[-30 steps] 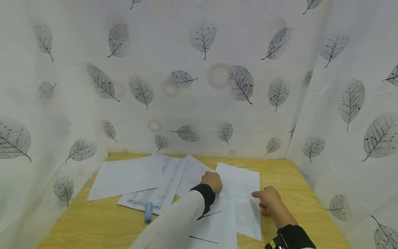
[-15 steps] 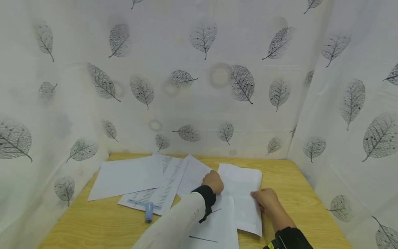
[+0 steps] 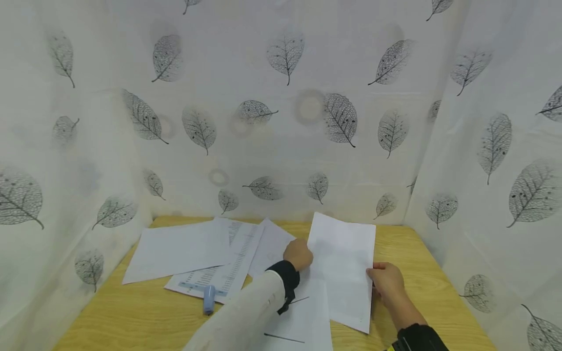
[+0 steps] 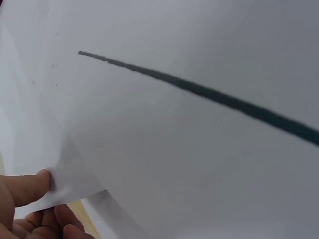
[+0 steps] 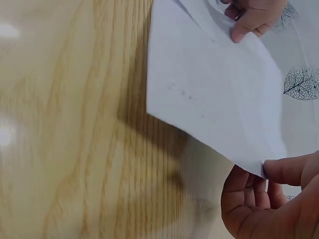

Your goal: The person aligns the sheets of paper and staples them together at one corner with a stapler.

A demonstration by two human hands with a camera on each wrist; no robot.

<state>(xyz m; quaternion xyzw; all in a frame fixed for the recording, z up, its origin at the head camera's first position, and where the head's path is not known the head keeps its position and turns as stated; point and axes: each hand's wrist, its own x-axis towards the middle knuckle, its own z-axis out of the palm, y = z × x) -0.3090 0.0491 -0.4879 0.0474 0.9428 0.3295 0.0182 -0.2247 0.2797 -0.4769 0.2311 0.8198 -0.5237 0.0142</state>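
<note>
While the right hand [image 3: 387, 282] is pinching the right edge of a sheet [image 3: 344, 263], the left hand [image 3: 298, 254] is gripping the same sheet by its left side. In the right wrist view, the right thumb [image 5: 284, 172] is pressing on top of a corner and the fingers are curling beneath it, with only the paper's thickness between them. The left hand is closing just as tightly in its own wrist view, thumb above and bent fingers below; whether it is also catching a second page, I cannot tell. Between the two hands, the sheet is hanging slightly raised over the right half of the table [image 3: 131, 312], bending gently and casting a shadow [image 5: 164, 142] on the wood. Its far edge is showing against the curtain [image 3: 246, 156], which is carrying a leaf pattern.

A lined page [image 3: 309, 319] is overlapping the sheet's near left part, and the left sleeve [image 3: 246, 312] is crossing over it. Left of the left hand, a middle page [image 3: 270, 248] is lying next to a printed page [image 3: 239, 256], whose left part a blank page [image 3: 175, 251] is covering. A blue tube [image 3: 209, 300] is sitting at the printed page's near edge. Black bands [image 3: 287, 279] are circling both wrists.
</note>
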